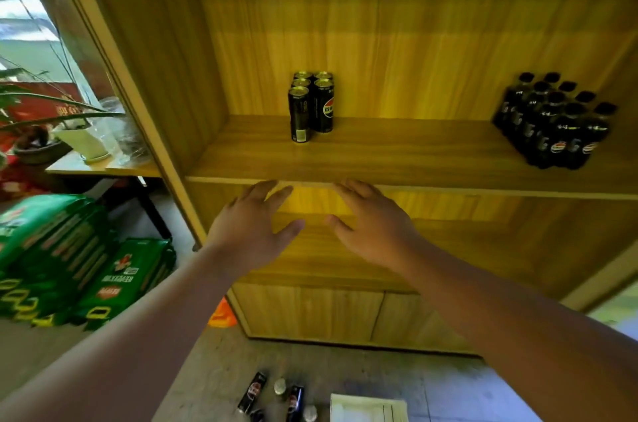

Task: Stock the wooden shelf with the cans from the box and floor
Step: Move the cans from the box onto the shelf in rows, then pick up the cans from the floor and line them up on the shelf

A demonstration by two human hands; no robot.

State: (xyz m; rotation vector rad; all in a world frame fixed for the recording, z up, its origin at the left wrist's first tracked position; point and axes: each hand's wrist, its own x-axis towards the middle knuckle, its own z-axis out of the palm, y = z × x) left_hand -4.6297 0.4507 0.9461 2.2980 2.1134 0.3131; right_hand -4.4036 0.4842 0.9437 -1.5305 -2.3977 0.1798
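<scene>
Below the shelf board, our left hand and right hand hover empty, fingers spread, between loads we judge, with five cans shelved and what look like more cans on the floor by the box, so next we reach down.

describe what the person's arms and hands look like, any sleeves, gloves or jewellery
Both forearms are bare right down to the picture's lower edge, with no sleeve in view. The left hand and right hand wear no gloves, and no watch, ring or bracelet shows on either.
</scene>
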